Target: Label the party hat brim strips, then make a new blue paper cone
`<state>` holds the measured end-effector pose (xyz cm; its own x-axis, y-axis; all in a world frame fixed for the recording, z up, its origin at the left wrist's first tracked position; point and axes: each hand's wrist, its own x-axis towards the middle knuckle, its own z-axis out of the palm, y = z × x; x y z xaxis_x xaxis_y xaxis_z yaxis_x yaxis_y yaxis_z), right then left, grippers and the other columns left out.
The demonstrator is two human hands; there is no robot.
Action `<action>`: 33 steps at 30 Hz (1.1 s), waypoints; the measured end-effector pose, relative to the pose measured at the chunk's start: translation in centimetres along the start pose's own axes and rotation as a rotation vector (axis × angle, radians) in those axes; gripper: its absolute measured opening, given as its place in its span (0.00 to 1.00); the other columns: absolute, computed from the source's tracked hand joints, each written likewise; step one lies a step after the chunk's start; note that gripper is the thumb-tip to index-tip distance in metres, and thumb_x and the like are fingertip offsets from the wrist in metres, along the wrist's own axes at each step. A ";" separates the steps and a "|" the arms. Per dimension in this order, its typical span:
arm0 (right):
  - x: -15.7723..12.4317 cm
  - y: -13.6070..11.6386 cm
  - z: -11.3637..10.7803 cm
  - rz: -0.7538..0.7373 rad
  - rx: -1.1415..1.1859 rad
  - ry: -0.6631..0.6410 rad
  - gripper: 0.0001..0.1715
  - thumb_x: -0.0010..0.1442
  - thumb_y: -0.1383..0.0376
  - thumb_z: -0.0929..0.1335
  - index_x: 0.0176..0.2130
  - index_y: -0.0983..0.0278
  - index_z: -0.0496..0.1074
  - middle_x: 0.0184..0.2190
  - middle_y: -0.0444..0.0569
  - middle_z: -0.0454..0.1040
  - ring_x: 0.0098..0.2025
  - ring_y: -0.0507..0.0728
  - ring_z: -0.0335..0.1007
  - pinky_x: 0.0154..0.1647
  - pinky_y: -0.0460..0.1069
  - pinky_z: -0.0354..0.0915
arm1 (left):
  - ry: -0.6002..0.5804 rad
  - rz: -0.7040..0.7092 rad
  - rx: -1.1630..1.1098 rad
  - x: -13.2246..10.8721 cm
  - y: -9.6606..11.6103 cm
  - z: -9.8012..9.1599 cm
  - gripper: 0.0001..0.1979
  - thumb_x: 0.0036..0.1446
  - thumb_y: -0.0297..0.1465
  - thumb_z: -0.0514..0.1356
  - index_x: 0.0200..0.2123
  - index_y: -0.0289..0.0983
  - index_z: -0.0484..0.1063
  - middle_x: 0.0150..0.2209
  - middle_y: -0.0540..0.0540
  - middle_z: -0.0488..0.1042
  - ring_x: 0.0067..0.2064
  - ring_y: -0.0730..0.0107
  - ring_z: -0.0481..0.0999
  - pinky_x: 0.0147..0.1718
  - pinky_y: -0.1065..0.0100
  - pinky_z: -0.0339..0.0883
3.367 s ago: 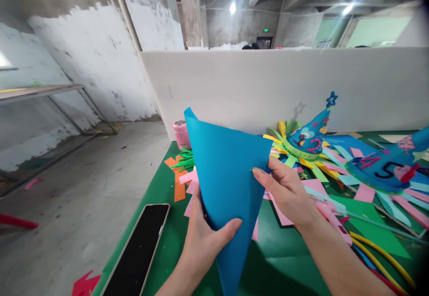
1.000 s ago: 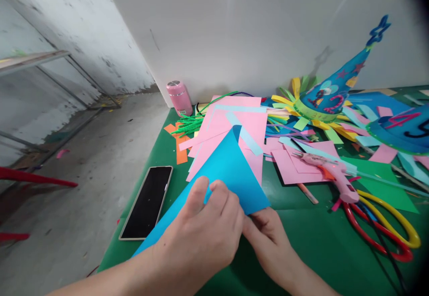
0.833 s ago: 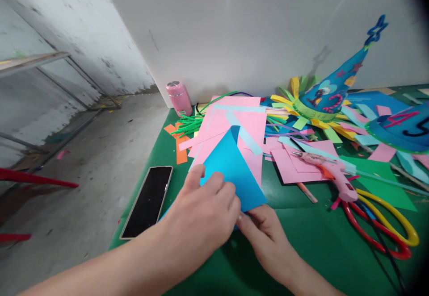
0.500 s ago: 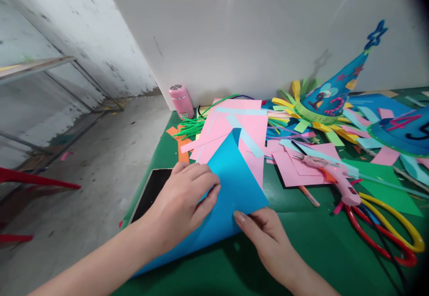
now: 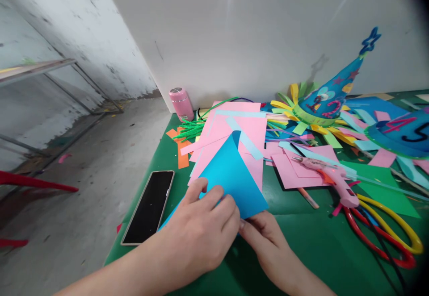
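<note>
A sheet of blue paper (image 5: 234,175) is curled over, its pointed corner directed away from me, above the green tabletop. My left hand (image 5: 204,229) lies over the near part of the sheet with its fingers bent and pressed against it. With thumb and fingers, my right hand (image 5: 264,238) pinches the sheet's lower right edge. The two hands are close together, and the left one hides much of the near paper. A phone (image 5: 149,206) with a dark screen lies left of the paper. Pink paper sheets (image 5: 214,126) are behind it.
To the right lie a pink glue gun (image 5: 331,173), scissors (image 5: 382,233) with red and yellow handles, and green paper (image 5: 385,189). A decorated blue cone hat (image 5: 330,95) stands behind them. A pink bottle (image 5: 182,104) and green pipe cleaners (image 5: 191,130) are at the back left.
My left hand has moved right and nearer to me, down the paper toward my right hand. More of the phone shows now. My right hand has stayed at the edge.
</note>
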<state>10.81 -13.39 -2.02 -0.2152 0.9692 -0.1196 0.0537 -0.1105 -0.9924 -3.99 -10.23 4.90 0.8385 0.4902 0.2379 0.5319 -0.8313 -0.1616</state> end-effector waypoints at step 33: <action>1.4 -0.5 0.7 -0.050 0.127 -0.036 0.23 0.55 0.55 0.63 0.17 0.63 0.53 0.16 0.38 0.48 0.20 0.47 0.44 0.21 0.45 0.49 | 0.144 -0.672 -0.077 -4.7 -5.0 0.7 0.10 0.55 0.27 0.44 0.22 0.39 0.53 0.19 0.53 0.60 0.21 0.71 0.60 0.22 0.68 0.55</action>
<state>9.80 -12.12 -1.76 -0.2496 0.9659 -0.0686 -0.0816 -0.0916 -0.9924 -10.50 -8.14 3.88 0.3032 0.8702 0.3883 0.9163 -0.3782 0.1321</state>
